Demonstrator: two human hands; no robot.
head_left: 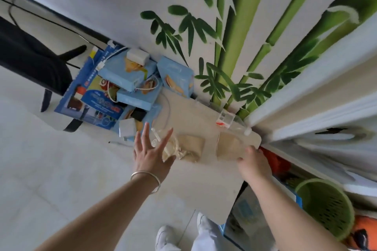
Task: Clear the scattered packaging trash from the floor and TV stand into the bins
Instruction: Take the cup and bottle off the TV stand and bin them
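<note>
The left hand (151, 149) reaches out over the beige TV stand top (204, 179), fingers straight and spread, grasping nothing; a silver bangle (145, 179) circles its wrist. Just beyond its fingertips, toward 1 o'clock, lies a crumpled clear plastic wrapper (171, 146), touching a tan packet (191, 146) on the wrapper's 3 o'clock side. The view is blurred there, so whether the fingertips touch the wrapper cannot be told.

The right hand (253, 161) sits at the stand's 3 o'clock edge, its fingers curled around the near edge of a second clear wrapper with a tan packet (230, 146). At 12 o'clock from that hand a small clear box with a red label (224, 120) rests by the wall corner.

At 11 o'clock from the left hand, light blue biscuit boxes (130, 71) are heaped with white cables (111, 55) and a white adapter (137, 56), on top of a larger dark blue box (89, 96). A black chair (26, 61) stands at 9 o'clock of the heap.

A green perforated bin (324, 206) stands on the floor at 4 o'clock of the right hand. The wall behind carries a bamboo mural (240, 26). 2 white shoes (165, 236) show at the bottom edge.
</note>
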